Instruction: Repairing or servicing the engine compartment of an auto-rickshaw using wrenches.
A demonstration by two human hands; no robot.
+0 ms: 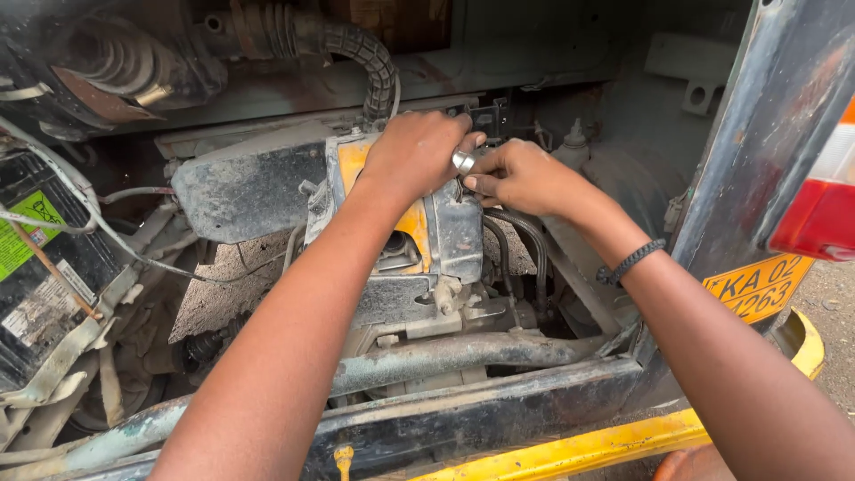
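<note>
Both my arms reach into the open rear engine bay of a small vehicle. My left hand [417,153] rests on top of the dusty engine [419,258], fingers curled around a small shiny metal socket-like piece [463,161]. My right hand [519,176] meets it from the right, fingertips pinched on the same spot at the top of the yellow-and-grey engine cover [454,233]. A dark braided band [631,262] is on my right wrist. What lies under the fingers is hidden.
A black ribbed hose [367,55] curves down behind the hands. A battery [40,267] with a green label and loose white wires sits left. Black hoses [525,249] run right of the engine. A grey crossbar [463,352], yellow bumper edge [579,450], yellow plate and red tail lamp [815,205] border the bay.
</note>
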